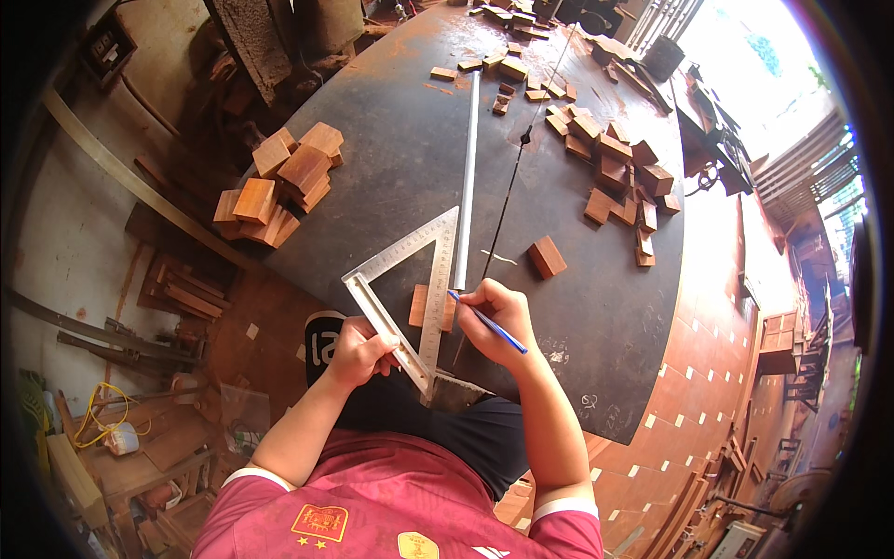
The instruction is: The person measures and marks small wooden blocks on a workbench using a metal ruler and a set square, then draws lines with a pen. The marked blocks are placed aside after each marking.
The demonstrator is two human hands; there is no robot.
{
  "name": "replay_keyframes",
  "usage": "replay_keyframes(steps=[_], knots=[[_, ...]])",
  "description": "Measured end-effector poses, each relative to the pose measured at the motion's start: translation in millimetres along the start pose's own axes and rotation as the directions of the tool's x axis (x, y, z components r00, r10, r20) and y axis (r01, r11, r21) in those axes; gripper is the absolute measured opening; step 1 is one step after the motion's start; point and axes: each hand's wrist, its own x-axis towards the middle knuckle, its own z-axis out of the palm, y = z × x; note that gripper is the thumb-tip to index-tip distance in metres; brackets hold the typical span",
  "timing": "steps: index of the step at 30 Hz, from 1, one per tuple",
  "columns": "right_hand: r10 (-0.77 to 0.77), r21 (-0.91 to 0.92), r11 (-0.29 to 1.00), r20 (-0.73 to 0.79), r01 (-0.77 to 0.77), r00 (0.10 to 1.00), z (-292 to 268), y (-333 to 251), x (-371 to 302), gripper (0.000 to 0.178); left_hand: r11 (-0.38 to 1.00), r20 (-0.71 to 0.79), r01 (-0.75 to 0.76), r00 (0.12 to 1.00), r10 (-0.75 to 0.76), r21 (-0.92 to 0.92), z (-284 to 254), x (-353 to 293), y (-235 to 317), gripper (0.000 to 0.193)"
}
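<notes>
The worktop (577, 317) lies bare along its near right edge and through its middle left. A long metal bar (467, 177) and thin rod (512, 182) cut across the centre. Wood blocks (279, 182) crowd the left edge, more blocks (619, 172) the right and far edges.

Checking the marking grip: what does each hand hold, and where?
Right hand: blue pen, near its tip. Left hand: metal triangle square, by its thick edge.
</notes>
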Motion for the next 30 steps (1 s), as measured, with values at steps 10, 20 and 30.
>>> replay_keyframes(steps=[10,20,30], knots=[[0.136,0.045,0.988,0.164,-0.146,0.977,-6,-2,-5,0.016,0.999,-0.015,0.027,1.000,-0.027,0.023,1,0,1,0.020],[0.102,-0.081,0.994,0.337,-0.079,0.936,-8,-18,-7,0.015,1.000,0.009,0.023,1.000,-0.023,-0.017,-2,0,-1,0.019],[0.067,0.305,0.949,0.059,-0.082,0.996,-22,-2,-7,0.013,0.989,-0.051,-0.066,0.997,0.059,-0.134,-26,-1,23,0.016]])
